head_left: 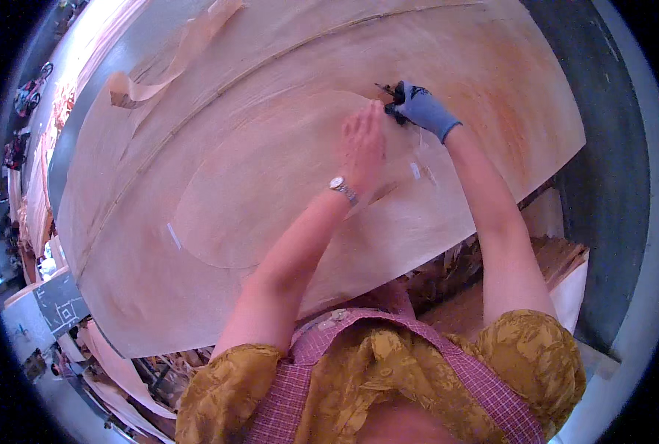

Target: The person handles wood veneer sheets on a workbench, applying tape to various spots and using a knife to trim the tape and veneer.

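Wide veneer sheet (270, 185) covers counter. Gloved right hand (424, 107) grip closed on dark tool (392, 95); bare left hand (363, 144) flat just beside it. Trimming step, likely; next needs steady sheet.

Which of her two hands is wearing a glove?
The right hand: it wears a blue-grey glove and grips a dark tool. The left hand is bare, with a wristwatch.
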{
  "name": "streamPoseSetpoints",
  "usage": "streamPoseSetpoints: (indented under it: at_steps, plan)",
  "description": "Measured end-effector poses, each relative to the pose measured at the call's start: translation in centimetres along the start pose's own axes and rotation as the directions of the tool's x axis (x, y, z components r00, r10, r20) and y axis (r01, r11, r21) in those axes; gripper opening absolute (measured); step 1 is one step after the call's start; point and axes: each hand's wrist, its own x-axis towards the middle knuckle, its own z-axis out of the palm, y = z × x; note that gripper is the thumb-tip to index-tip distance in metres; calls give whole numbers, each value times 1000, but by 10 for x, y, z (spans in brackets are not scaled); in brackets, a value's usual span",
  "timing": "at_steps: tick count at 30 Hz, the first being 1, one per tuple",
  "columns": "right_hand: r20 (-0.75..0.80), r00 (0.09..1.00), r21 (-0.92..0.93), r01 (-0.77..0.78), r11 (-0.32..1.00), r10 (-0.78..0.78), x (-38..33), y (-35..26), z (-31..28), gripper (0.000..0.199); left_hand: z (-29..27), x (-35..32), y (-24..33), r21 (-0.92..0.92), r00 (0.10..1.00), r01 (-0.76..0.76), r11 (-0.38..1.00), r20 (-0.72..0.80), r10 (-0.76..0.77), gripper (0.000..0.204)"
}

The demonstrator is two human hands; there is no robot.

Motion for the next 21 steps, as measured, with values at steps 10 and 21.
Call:
streamPoseSetpoints:
  at_steps: [10,21]
  plan:
    - [49,966,183,-258,949,254,-57,-1,-15,35,22,12,9,101,988,16,995,151,-31,64]
    - [333,937,630,-140,764,-103,1,-159,67,32,-59,-88,-117,-71,840,432,899,-330,-430,48]
